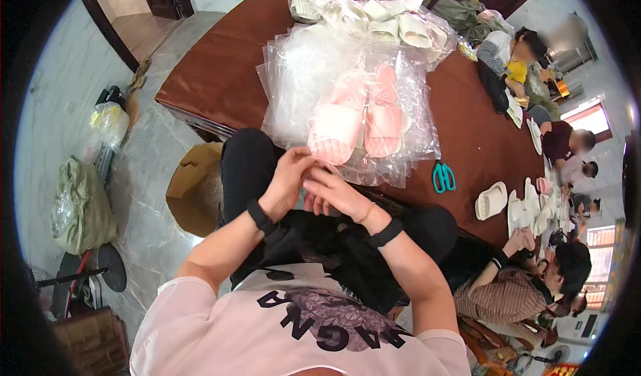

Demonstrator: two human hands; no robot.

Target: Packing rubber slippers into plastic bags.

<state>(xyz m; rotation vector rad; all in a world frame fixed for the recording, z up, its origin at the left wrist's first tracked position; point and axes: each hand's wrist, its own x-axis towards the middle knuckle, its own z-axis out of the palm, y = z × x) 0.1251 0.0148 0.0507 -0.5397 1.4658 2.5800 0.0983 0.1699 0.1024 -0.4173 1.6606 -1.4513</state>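
A pair of pink slippers (pixel 337 126) lies on a stack of clear plastic bags (pixel 297 82) at the table edge before me. Just below the left slipper's toe, my two hands meet. My left hand (pixel 292 177) has its fingers bent and drawn together at the tips; whatever they may pinch is too small to make out. Beside it, my right hand (pixel 336 190) reaches across with its fingers apart, and nothing shows in them. Teal-handled scissors (pixel 443 177) rest on the brown tabletop (pixel 214 62), right of the bags.
Bagged cream slippers (pixel 384 26) lie behind the stack. A single cream slipper (pixel 491 200) sits to the right, with several more beyond it. A co-worker (pixel 527 289) sits close on my right. An open cardboard box (pixel 197 189) stands by my left knee.
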